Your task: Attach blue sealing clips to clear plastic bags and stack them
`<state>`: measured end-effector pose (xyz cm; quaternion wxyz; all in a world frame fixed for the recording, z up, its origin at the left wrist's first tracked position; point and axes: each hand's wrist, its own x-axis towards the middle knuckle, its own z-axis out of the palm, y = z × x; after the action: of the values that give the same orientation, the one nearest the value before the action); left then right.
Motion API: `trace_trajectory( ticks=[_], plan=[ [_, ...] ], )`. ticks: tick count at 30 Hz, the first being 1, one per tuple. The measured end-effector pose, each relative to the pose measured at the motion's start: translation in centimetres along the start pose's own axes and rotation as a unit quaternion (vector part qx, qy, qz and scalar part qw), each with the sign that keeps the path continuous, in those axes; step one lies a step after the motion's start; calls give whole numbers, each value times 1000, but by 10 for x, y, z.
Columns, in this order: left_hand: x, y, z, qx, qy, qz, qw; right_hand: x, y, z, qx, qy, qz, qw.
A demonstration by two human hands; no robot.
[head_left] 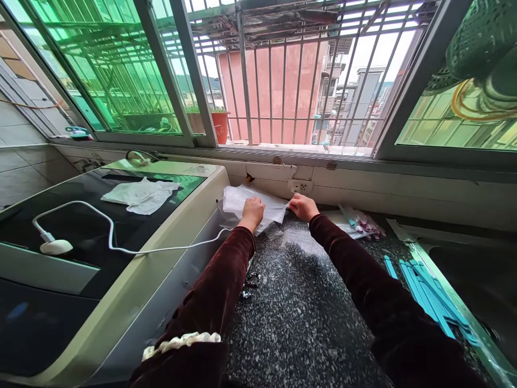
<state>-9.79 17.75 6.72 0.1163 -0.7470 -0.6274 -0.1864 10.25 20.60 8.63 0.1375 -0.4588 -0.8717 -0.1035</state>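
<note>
Two hands at work near the far left corner of the speckled countertop (pixel 291 323). Stack of thin, translucent plastic bags (pixel 233 201) sits there, at the far edge by the tiled wall, up against the washing machine (pixel 197 213). Left hand (pixel 253 210): on top of the stack, fingers curled and bunched; can't tell whether they grip or just press. Right hand (pixel 304 207): thumb and forefinger closed together, pinching the stack's right end, other fingers folded in. Wall socket (pixel 301 187) just behind the right hand.

Right of that hand, along the far edge: clear packet (pixel 361 223) with pinkish pieces at one end. Turquoise strips (pixel 422 291) lie loosely bundled at the right edge, beside the sink (pixel 480 269). Small dark beaded item at the left edge, partly behind the left sleeve. White cable (pixel 161 251) runs across the machine's near-right rim; crumpled white cloth (pixel 141 195) on its lid.
</note>
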Motion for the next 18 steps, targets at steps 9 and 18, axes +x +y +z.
trace_trajectory(
  ticks=[9,18],
  plan=[
    [7,-6,-9,-20,29,9,999,-7,2,4,4,3,15,1000],
    [-8,-7,-29,-66,111,-58,990,-17,-7,0,46,51,80,994]
  ],
)
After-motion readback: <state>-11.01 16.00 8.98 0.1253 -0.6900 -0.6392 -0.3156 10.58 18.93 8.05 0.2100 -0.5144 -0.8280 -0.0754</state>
